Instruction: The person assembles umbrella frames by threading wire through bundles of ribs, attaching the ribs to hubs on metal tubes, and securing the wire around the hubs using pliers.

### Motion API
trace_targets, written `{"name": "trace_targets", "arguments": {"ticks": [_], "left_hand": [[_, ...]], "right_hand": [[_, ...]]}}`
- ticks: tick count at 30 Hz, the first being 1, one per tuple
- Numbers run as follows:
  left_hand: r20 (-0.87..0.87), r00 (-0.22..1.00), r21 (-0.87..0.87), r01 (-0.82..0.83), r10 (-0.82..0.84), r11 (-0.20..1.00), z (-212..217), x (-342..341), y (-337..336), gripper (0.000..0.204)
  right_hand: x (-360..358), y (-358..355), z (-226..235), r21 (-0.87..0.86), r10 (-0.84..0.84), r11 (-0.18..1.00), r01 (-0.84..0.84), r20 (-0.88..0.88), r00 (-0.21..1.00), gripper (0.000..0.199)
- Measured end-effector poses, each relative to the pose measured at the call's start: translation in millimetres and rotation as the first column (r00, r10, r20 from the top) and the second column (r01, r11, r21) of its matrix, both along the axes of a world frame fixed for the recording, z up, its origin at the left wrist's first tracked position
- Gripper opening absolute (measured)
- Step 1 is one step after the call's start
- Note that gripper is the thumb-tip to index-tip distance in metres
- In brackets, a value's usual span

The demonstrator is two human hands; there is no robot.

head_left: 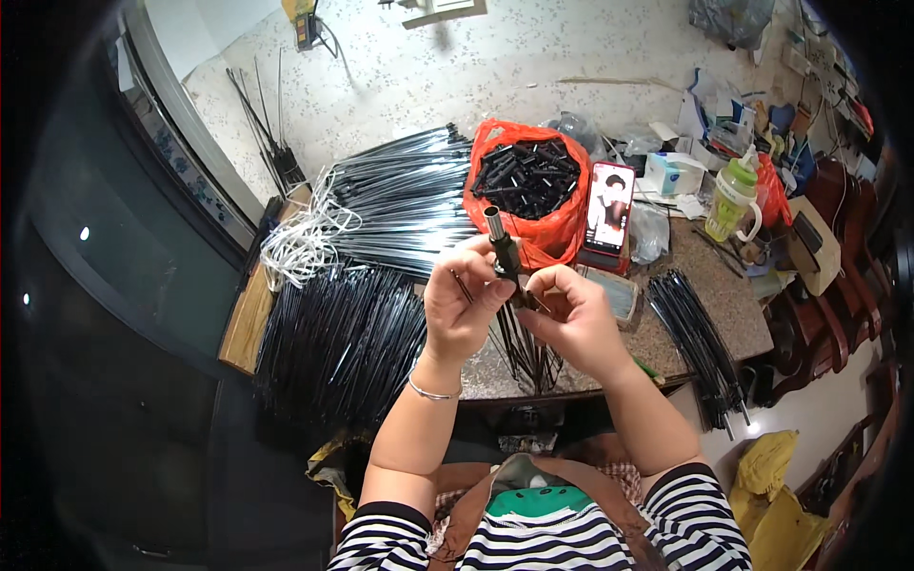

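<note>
Above the table's front edge I hold an umbrella frame (528,354), its bright metal tube end pointing up and its thin black ribs hanging down. My left hand (459,303) is closed round the black collar (506,253) below the tube end, and a short dark rod end sticks out between its fingers. Close beside it, my right hand (583,322) pinches at the ribs just under the collar; exactly what lies between its fingertips is too small to make out. Behind both hands stands a red plastic bag (483,195) filled with small black tubular parts (528,178).
Shiny metal rods (400,195) with white ties (309,233) lie back left, and black ribs (333,338) pile in front. Right of the bag stands a lit phone (609,209). Another black rod bundle (697,343) overhangs the right edge, near a green-lidded bottle (731,200).
</note>
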State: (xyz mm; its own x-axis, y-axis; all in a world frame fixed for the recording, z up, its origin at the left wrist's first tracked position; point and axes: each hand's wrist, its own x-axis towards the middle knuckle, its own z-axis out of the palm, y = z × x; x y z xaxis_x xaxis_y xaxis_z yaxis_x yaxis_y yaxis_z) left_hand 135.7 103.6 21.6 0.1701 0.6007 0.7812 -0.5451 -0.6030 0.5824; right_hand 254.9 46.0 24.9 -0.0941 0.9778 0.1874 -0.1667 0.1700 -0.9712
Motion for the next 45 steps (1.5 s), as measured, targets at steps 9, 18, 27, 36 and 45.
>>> {"name": "trace_targets", "arguments": {"ticks": [9, 18, 27, 36, 45], "left_hand": [[0.01, 0.953, 0.105, -0.303, 0.303, 0.947, 1, 14, -7, 0.03], [-0.108, 0.994, 0.014, -0.014, 0.015, 1.0, -20, 12, -1, 0.038], [-0.015, 0.932, -0.098, 0.36, -0.363, 0.928, -20, 5, 2, 0.028], [-0.009, 0.989, -0.166, 0.142, -0.146, 0.976, -20, -1, -30, 0.025], [-0.383, 0.785, 0.465, -0.293, 0.488, 0.835, -24, -30, -48, 0.042]], "right_hand": [[5, -5, -4, 0.363, -0.294, 0.908, 0.21, 0.195, 0.936, 0.02], [15, 6, -24, 0.334, -0.265, 0.908, 0.252, -0.005, 0.964, 0.02], [21, 1, -7, 0.504, -0.321, 0.844, 0.184, 0.199, 0.926, 0.017], [9, -28, -1, 0.692, -0.549, 0.72, 0.06, 0.514, 0.659, 0.033], [-20, -14, -39, 0.546, -0.583, 0.731, 0.41, 0.186, 0.791, 0.033]]}}
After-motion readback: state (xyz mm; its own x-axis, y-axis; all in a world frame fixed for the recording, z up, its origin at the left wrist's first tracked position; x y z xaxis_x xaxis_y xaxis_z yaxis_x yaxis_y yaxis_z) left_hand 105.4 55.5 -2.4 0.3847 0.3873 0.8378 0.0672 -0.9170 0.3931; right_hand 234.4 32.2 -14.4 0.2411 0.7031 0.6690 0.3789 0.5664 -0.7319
